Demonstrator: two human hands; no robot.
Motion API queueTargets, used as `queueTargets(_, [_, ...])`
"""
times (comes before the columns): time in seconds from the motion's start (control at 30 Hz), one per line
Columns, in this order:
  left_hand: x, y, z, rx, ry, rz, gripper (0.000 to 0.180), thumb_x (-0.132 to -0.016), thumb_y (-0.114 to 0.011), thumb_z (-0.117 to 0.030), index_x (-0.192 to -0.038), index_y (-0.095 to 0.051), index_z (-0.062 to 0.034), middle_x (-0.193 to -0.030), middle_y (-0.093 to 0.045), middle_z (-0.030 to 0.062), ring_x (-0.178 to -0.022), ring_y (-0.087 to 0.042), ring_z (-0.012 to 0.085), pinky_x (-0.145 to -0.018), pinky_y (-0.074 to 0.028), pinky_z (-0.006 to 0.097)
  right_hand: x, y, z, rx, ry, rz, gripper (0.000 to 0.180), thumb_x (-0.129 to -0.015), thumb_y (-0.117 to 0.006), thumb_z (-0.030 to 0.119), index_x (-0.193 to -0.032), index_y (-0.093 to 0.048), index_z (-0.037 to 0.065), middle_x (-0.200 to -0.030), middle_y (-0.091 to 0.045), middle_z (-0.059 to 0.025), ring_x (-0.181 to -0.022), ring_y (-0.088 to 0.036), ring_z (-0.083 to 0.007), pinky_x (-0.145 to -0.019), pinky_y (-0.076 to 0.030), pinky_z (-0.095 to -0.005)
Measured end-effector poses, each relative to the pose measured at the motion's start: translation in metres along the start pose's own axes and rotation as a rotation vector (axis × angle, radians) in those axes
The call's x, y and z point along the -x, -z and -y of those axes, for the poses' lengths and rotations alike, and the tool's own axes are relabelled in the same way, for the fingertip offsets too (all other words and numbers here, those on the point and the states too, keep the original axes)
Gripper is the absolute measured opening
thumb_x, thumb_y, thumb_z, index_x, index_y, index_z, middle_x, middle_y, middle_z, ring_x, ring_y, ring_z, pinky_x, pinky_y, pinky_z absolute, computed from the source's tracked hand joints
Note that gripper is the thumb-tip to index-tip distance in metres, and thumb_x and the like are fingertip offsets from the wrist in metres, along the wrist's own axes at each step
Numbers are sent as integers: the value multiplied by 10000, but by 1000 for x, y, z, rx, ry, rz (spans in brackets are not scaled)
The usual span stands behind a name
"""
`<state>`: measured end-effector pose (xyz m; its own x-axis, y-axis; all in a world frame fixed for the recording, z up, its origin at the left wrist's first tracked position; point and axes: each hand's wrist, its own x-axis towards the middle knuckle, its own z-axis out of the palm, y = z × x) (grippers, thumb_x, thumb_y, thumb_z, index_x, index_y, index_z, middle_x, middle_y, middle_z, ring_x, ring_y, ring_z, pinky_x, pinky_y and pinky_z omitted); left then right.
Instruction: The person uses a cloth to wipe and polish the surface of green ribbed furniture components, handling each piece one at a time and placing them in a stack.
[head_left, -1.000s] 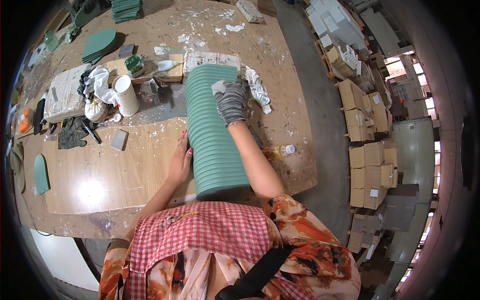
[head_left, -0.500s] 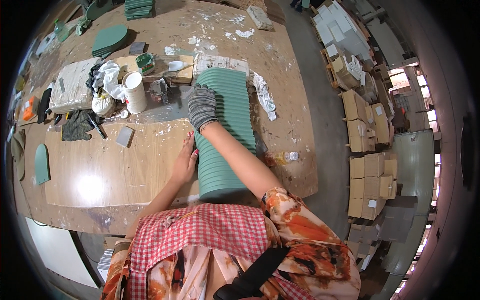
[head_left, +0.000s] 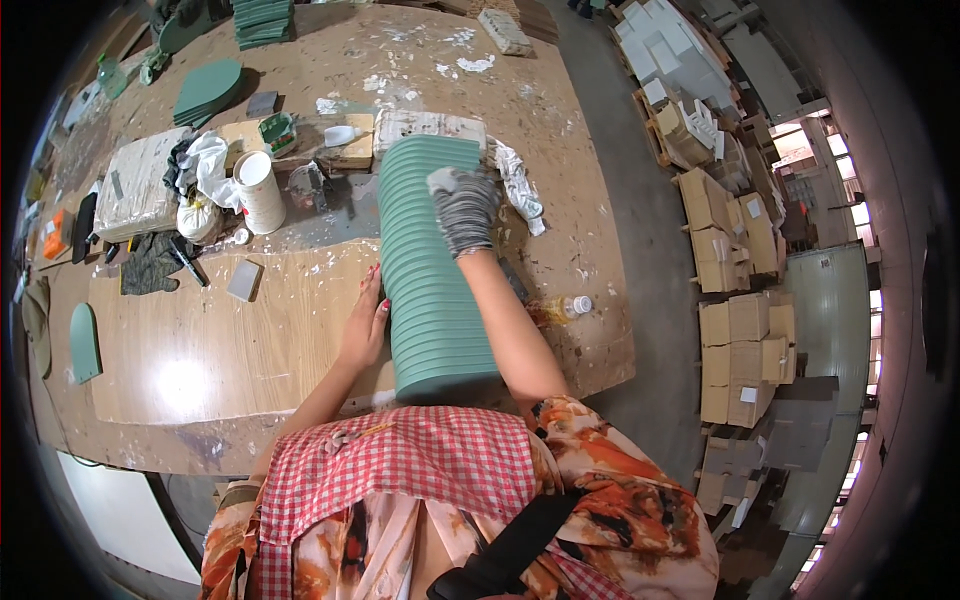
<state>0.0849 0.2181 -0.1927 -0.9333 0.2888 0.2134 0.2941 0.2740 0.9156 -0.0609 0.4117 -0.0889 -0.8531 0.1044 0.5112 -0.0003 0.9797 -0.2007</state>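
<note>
A long row of green, round-topped panels (head_left: 437, 300) stands on edge, packed face to face, running away from me on the bench. My bare left hand (head_left: 367, 322) presses against its left side, fingers stretched out. On my right hand (head_left: 463, 212) is a striped grey glove. It rests over the far right part of the row with its fingers curled. A pale grey patch shows at the fingertips; whether this is a held thing or the glove itself I cannot make out.
Left of the row are a grey block (head_left: 244, 280), a dark glove (head_left: 150, 265), a white tub (head_left: 260, 195) and a single green panel (head_left: 85, 343). A white-capped bottle (head_left: 566, 308) lies at the right. Behind stand more green panels (head_left: 207, 90). Cartons (head_left: 735, 340) line the floor beyond the bench.
My right hand has moved across the row from its left edge to its right side. My left hand stays against the left side.
</note>
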Motion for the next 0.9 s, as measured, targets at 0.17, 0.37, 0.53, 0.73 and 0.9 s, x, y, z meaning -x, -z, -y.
queueTargets(0.17, [4, 3, 5, -13, 18, -1, 562, -1004, -359, -198, -1506, -220, 13, -1551, -255, 227, -1455, -215, 354, -1191, -173, 398, -1, 8, -52, -135, -236, 110, 393, -718, -757, 249, -1022, -700, 7, -1114, -608, -253, -1068, -569, -384, -966, -449, -426])
queueTargets(0.37, [1, 2, 4, 5, 27, 11, 570, -1003, -355, -208, -1502, -213, 28, -1558, -241, 222, -1463, -191, 353, -1197, -152, 401, -9, 0, -65, -67, -300, 156, 437, -743, -734, 300, -1071, -686, 14, -1103, -624, -249, -1078, -565, -378, -987, -439, -434])
queueTargets(0.53, [2, 2, 4, 33, 29, 19, 577, -1002, -353, -209, -1505, -202, 29, -1557, -241, 226, -1463, -190, 356, -1198, -141, 401, -4, -34, -28, 61, 54, 2, 383, -719, -717, 370, -974, -722, 84, -955, -675, -190, -958, -613, -336, -928, -450, -440])
queueTargets(0.73, [4, 3, 5, 5, 33, 8, 576, -1012, -331, -233, -1507, -197, 30, -1548, -254, 242, -1456, -206, 369, -1193, -155, 398, -6, -19, 18, -95, -29, 73, 414, -701, -740, 339, -1015, -707, 72, -1046, -628, -237, -1035, -566, -379, -960, -420, -458])
queueTargets(0.9, [2, 2, 1, 4, 51, 7, 577, -1012, -332, -247, -1507, -209, 21, -1548, -258, 236, -1453, -214, 372, -1189, -167, 401, 5, -15, -40, -87, -114, -24, 429, -696, -750, 310, -1040, -698, 60, -1086, -607, -240, -1033, -568, -378, -936, -445, -466])
